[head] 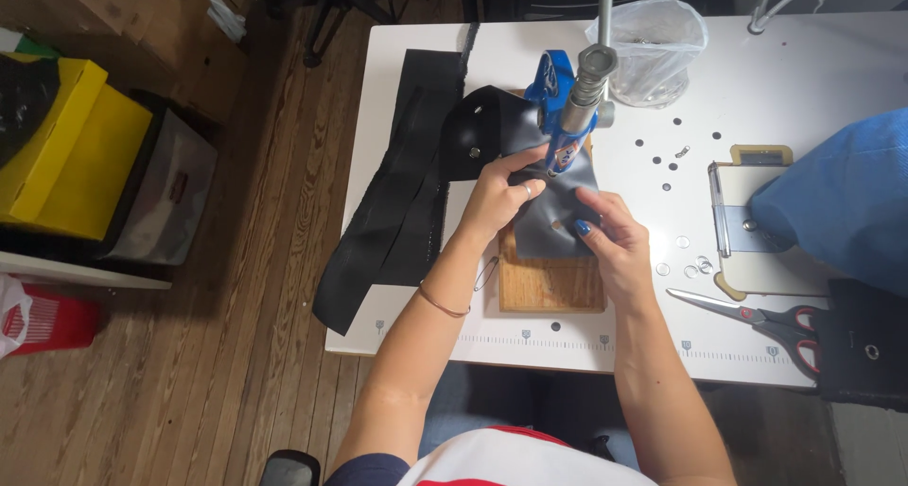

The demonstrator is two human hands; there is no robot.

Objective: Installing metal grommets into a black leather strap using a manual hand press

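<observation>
I see long black fabric strips (402, 193) draped over the white bench (832, 89) edge at left. L hand (498, 198), fingers pinched on the dark grey matte fabric piece (553, 223), holds it under the blue hand press (565, 117). The piece lies flat on a wooden board (549, 283), w/ a small hole near its middle. R hand (613, 235) fingers press it down, together. Red-handled scissors (757, 321) lie far right.

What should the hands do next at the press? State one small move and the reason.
Probably nudge the dark fabric strip so its punch spot sits squarely under the blue press head. Both the left hand and right hand pinch the strip flat on the wooden board, right at the tip.
</observation>
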